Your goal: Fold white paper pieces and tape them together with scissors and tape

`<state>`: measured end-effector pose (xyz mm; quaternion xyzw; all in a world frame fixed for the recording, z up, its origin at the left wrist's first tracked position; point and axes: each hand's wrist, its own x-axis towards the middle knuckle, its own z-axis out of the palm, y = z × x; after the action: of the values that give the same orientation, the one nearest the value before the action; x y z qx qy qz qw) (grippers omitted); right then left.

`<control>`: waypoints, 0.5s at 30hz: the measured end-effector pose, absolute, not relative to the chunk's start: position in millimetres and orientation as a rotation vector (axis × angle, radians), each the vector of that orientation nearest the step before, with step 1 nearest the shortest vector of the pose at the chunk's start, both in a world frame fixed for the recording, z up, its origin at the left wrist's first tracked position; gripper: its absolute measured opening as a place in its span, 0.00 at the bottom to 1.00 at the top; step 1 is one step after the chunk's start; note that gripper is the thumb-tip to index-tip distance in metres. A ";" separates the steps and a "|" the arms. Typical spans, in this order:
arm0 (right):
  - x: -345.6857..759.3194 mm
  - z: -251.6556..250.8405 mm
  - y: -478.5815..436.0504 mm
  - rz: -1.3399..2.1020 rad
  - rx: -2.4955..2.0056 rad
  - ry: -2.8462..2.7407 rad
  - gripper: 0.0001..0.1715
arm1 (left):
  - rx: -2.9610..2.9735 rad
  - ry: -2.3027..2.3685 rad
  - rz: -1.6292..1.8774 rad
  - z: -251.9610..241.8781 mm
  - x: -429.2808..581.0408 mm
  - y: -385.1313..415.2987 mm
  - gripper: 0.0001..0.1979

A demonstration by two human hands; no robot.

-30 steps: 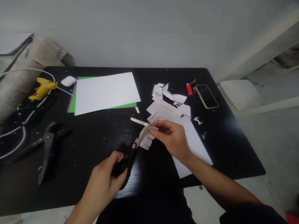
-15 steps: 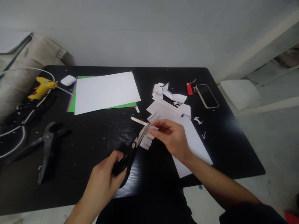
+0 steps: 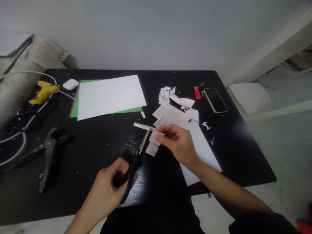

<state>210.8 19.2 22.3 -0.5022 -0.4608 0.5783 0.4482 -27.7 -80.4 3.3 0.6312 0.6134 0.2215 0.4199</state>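
Now that scissors have drawn back from folded paper just left of the loose sheet, its strip looks not fully cut, left hand fingers curled round the handles, right hand fingertips pinching the paper

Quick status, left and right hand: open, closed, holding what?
Left hand: closed around the handles of the black-handled metal scissors.
Right hand: closed, pinching a creased white paper piece.
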 end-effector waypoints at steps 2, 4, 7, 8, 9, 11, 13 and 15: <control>210.9 22.5 19.5 1.432 -1.241 -1.153 0.12 | 1.549 1.500 0.535 5.4 -30.3 -79.2 0.12; 211.4 23.0 19.9 1.442 -1.239 -1.158 0.12 | 1.526 1.475 0.532 7.6 -32.1 -77.9 0.13; 212.2 23.1 21.1 1.474 -1.228 -1.162 0.12 | 1.490 1.440 0.516 11.0 -33.8 -76.3 0.15; 212.4 22.7 21.6 1.483 -1.221 -1.162 0.12 | 1.475 1.435 0.503 12.4 -34.4 -75.7 0.16; 212.5 22.1 22.2 1.492 -1.214 -1.162 0.13 | 1.458 1.432 0.489 14.0 -35.1 -74.9 0.16; 212.4 19.7 23.4 1.515 -1.199 -1.159 0.12 | 1.418 1.423 0.467 17.8 -36.8 -72.9 0.18; 211.7 16.4 24.4 1.557 -1.185 -1.155 0.12 | 1.377 1.396 0.461 21.7 -38.9 -70.5 0.19; 211.1 12.9 25.1 1.593 -1.169 -1.149 0.12 | 1.333 1.364 0.454 24.4 -40.7 -68.4 0.20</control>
<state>211.1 25.1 12.9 -0.4651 -0.4573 0.6343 0.4150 -40.7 -68.4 24.4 0.5647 0.5779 0.1924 0.5569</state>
